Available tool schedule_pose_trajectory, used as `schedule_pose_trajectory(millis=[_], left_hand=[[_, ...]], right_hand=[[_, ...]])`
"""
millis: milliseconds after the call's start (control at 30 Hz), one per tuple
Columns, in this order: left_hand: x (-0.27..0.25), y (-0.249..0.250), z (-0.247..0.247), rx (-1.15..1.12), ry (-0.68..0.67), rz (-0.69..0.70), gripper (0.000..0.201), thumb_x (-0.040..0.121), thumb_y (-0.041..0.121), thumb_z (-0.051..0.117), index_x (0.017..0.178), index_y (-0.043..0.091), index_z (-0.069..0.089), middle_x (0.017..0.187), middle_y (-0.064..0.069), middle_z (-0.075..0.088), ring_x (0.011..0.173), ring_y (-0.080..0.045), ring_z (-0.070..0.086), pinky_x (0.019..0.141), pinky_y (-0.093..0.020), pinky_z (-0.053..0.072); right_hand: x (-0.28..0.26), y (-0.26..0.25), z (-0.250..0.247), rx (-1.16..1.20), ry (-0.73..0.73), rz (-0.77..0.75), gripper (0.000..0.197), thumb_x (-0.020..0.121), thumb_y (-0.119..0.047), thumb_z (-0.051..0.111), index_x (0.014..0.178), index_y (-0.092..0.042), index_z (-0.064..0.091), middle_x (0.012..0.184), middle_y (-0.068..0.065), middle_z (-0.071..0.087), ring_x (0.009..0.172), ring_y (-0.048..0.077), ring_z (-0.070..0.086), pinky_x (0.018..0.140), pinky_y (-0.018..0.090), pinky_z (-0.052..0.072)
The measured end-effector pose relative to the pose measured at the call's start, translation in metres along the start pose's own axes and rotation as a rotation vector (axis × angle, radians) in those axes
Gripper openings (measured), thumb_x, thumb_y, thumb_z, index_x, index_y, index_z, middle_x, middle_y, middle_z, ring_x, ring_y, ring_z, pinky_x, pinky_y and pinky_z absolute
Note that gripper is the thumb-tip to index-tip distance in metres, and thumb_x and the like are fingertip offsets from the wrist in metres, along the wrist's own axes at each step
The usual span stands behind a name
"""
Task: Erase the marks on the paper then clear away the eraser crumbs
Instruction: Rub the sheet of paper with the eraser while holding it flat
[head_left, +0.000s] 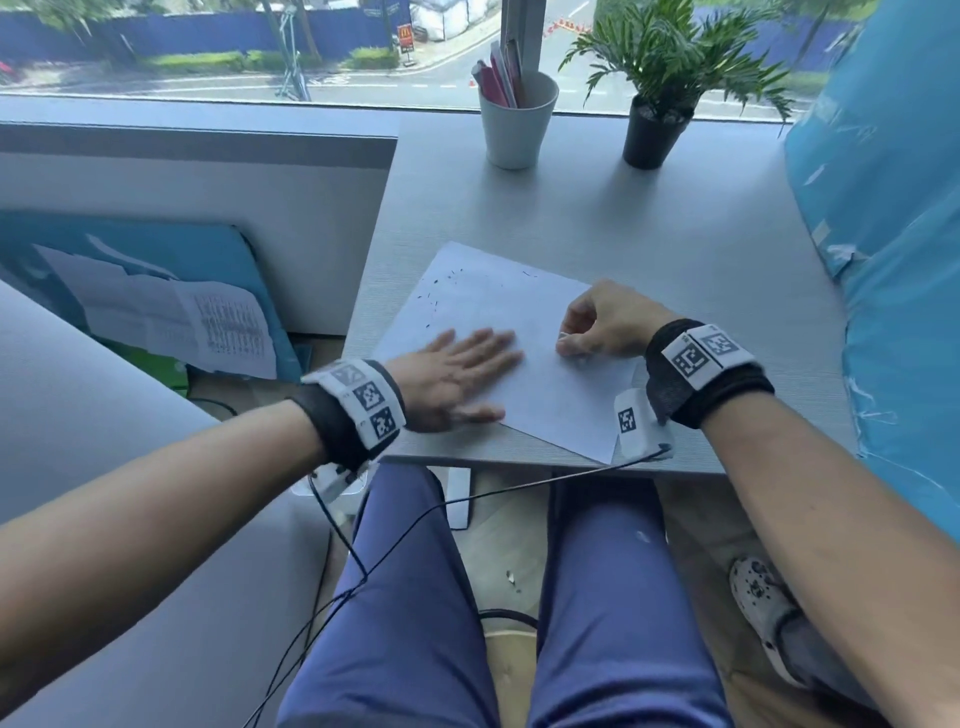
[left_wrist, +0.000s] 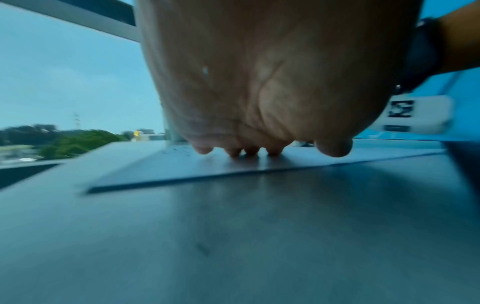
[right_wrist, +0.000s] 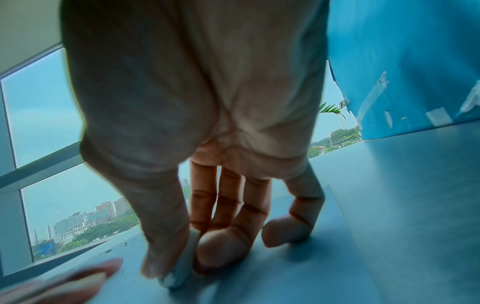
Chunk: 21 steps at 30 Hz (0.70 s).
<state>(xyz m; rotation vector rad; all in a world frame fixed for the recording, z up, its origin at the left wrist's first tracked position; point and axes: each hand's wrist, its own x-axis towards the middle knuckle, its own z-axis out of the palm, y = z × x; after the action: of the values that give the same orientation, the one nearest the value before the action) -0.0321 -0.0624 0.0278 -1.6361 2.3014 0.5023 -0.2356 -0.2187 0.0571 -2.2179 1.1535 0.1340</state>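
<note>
Window-side table (head_left: 649, 218) carries the paper (head_left: 498, 312). Left hand (head_left: 457, 374) presses it, fingers flat. Right hand (head_left: 602, 322) pinches the eraser (right_wrist: 179, 271) against the sheet, likely mid-erasing. Crumbs (head_left: 436, 291) beyond the fingers need sweeping next.

Your left hand (left_wrist: 259, 82) fills the top of the view, its fingertips (left_wrist: 333, 148) resting flat on the paper (left_wrist: 182, 166), which lies on the desk (left_wrist: 233, 236). Just beyond your little finger, dark crumbs (left_wrist: 179, 149) speckle the sheet. Past your thumb shows your other wrist's band (left_wrist: 420, 53), blurred.
</note>
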Motion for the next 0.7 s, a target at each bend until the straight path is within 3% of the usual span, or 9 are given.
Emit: schedule_pose_trajectory(millis=[67, 100, 233, 300, 467, 600, 700], left_hand=[[0.0, -0.011, -0.014, 0.011, 0.008, -0.186, 0.093, 0.086, 0.075, 0.01, 0.156, 0.019, -0.013, 0.162, -0.004, -0.022, 0.15, -0.019, -0.019, 0.122, -0.042, -0.011], [0.001, -0.008, -0.019, 0.022, 0.012, -0.184, 0.097, 0.084, 0.076, 0.009, 0.156, 0.015, -0.013, 0.162, -0.006, -0.021, 0.15, -0.019, -0.019, 0.122, -0.042, -0.01], [-0.002, 0.049, -0.01, 0.01, -0.018, 0.274, 0.083, 0.095, 0.068, 0.02, 0.158, 0.022, -0.007, 0.164, 0.002, -0.016, 0.15, -0.016, -0.016, 0.121, -0.039, -0.012], [0.0, 0.064, 0.002, -0.027, -0.039, 0.353, 0.075, 0.098, 0.063, 0.025, 0.159, 0.026, -0.002, 0.164, 0.006, -0.012, 0.151, -0.015, -0.014, 0.12, -0.04, -0.012], [0.016, 0.029, -0.004, -0.14, 0.0, 0.028, 0.08, 0.094, 0.069, 0.02, 0.157, 0.029, -0.011, 0.161, 0.007, -0.022, 0.148, -0.011, -0.022, 0.121, -0.051, -0.009], [0.025, 0.011, -0.009, -0.181, 0.025, -0.171, 0.106, 0.08, 0.084, 0.036, 0.156, 0.031, -0.015, 0.161, 0.005, -0.027, 0.148, -0.014, -0.023, 0.119, -0.057, -0.009], [0.03, 0.018, -0.012, -0.209, 0.011, -0.222, 0.122, 0.065, 0.093, 0.045, 0.154, 0.037, -0.016, 0.16, 0.004, -0.03, 0.147, -0.018, -0.026, 0.116, -0.06, -0.014]], right_hand=[[0.0, -0.001, 0.0, 0.003, -0.001, 0.006, 0.007, 0.074, -0.026, 0.077, 0.073, -0.02, 0.072, 0.073, -0.004, 0.073, 0.065, 0.008, 0.064, 0.064, 0.022, 0.048], [0.0, -0.001, 0.0, 0.007, -0.002, 0.008, 0.007, 0.074, -0.025, 0.077, 0.072, -0.021, 0.072, 0.073, -0.003, 0.073, 0.064, 0.008, 0.064, 0.064, 0.022, 0.048], [-0.001, -0.002, -0.001, -0.001, 0.0, -0.004, 0.005, 0.075, -0.023, 0.076, 0.075, -0.019, 0.074, 0.073, -0.002, 0.073, 0.062, 0.005, 0.061, 0.064, 0.022, 0.048], [-0.001, -0.002, -0.001, -0.004, -0.003, -0.01, 0.005, 0.075, -0.023, 0.076, 0.076, -0.018, 0.074, 0.073, -0.003, 0.073, 0.061, 0.004, 0.06, 0.063, 0.021, 0.047], [-0.005, -0.002, 0.002, -0.013, 0.041, -0.02, 0.005, 0.076, -0.024, 0.076, 0.075, -0.021, 0.073, 0.069, -0.007, 0.069, 0.061, 0.002, 0.058, 0.061, 0.019, 0.044], [-0.013, -0.008, 0.005, -0.048, 0.107, -0.052, 0.004, 0.078, -0.019, 0.075, 0.076, -0.017, 0.072, 0.069, -0.006, 0.063, 0.067, 0.009, 0.057, 0.055, 0.013, 0.037], [-0.025, -0.016, 0.013, -0.08, 0.211, -0.107, 0.005, 0.077, -0.017, 0.075, 0.078, -0.012, 0.074, 0.073, -0.002, 0.067, 0.072, 0.013, 0.061, 0.063, 0.018, 0.045]])
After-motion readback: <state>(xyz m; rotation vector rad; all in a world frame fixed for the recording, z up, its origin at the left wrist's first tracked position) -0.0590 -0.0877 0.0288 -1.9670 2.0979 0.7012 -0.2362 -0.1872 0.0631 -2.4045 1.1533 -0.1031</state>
